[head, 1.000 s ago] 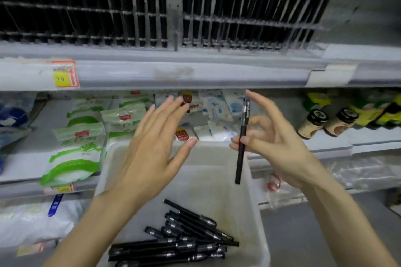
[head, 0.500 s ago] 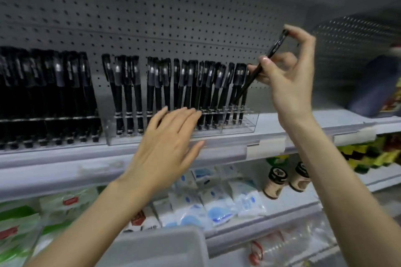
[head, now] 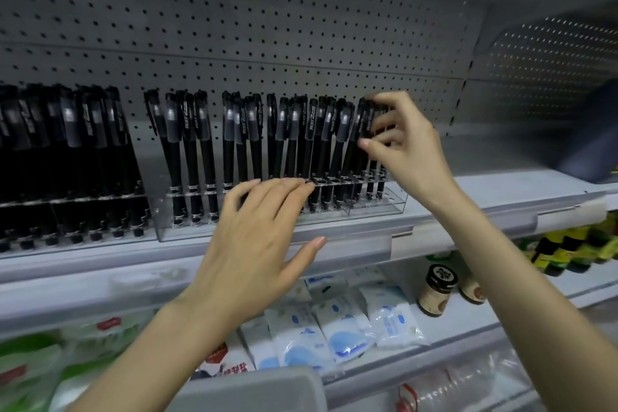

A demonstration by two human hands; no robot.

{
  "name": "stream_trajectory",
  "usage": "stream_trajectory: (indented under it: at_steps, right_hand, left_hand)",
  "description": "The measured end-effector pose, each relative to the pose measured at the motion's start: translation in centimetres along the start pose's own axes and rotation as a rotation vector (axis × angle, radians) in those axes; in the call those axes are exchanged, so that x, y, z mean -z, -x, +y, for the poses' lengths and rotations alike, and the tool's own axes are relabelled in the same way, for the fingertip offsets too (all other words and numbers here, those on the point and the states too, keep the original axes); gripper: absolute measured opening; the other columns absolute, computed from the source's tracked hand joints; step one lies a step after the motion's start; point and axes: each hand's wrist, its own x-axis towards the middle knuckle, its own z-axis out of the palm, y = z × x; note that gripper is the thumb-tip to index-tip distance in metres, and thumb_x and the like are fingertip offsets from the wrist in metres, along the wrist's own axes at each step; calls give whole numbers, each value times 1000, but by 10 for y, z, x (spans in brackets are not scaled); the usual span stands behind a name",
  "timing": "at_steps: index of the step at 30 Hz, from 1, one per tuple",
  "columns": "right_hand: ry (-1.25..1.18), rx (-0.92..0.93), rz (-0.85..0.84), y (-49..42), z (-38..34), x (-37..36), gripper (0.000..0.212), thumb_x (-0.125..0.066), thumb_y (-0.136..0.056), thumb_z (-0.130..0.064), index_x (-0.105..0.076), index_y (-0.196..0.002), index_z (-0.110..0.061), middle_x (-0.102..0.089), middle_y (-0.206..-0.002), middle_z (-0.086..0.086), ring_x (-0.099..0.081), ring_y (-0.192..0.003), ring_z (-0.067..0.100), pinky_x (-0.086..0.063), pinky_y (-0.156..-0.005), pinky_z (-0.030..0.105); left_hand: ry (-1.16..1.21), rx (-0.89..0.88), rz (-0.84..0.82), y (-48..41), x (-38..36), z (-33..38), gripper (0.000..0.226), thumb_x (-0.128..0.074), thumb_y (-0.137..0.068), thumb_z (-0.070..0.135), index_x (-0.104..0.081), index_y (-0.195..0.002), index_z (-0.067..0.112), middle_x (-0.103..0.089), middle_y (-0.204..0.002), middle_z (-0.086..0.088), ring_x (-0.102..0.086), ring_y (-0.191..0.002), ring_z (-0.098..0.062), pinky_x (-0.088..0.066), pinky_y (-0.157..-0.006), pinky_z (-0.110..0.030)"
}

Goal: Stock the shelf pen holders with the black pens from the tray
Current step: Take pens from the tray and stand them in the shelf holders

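A clear acrylic pen holder (head: pixel 374 207) stands on the upper shelf, filled with several upright black pens (head: pixel 254 137). My right hand (head: pixel 401 144) is at the holder's right end, its thumb and fingers pinching the cap of a black pen (head: pixel 369 130) that stands upright among the rightmost pens. My left hand (head: pixel 257 244) is flat with straight fingers, fingertips touching the holder's front top edge near the middle. A second holder (head: pixel 67 211) on the left is packed with black pens. A corner of the grey tray (head: pixel 254 391) shows at the bottom.
A grey pegboard (head: pixel 267 27) backs the upper shelf. The shelf below holds white and blue packets (head: pixel 341 331), green packets (head: pixel 30 368), two brown jars (head: pixel 438 291) and yellow-green packs (head: pixel 575 247). Bare shelf lies right of the holder (head: pixel 501 187).
My right hand has lowered the tilted pen from above the holder into its right end, now upright. My left hand moved up to the holder's front edge. The view rose from the tray.
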Motion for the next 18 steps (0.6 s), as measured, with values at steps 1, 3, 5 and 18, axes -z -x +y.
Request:
stream_trajectory:
  at_steps: [1, 3, 5, 18]
  right_hand:
    - [76, 23, 6, 1, 1, -2, 46, -68, -85, -10, -47, -124, -26, -54, -88, -9, -58, -71, 7, -49, -71, 16]
    - [145, 45, 24, 2, 2, -3, 51, -70, -83, -12, -48, -127, -25, -53, -87, -6, -52, -69, 9, -41, -66, 12]
    - [162, 36, 32, 2, 2, -1, 58, -72, -81, -12, -46, -131, -25, -53, -88, -2, -50, -70, 12, -40, -66, 12]
    - [-122, 41, -179, 125, -50, -42, 58, -70, -84, -11, -38, -131, -27, -51, -85, -5, -50, -65, 9, -44, -65, 16]
  left_hand:
    - [-3, -2, -2, 0, 0, 0, 59, -37, -94, 52, -50, -135, 12, -56, -132, -1, -45, -123, -14, -26, -107, -37]
    - [-3, -8, -16, -1, 1, -1, 59, -36, -94, 53, -49, -136, 13, -56, -132, 0, -46, -122, -14, -26, -105, -36]
    - [1, -20, -24, -1, 3, -3, 59, -35, -95, 53, -45, -138, 14, -56, -132, 1, -46, -122, -13, -25, -104, -34]
    - [293, 192, 67, 99, 35, -1, 52, -42, -97, 42, -41, -141, 14, -44, -144, -1, -35, -133, -14, -21, -109, -28]
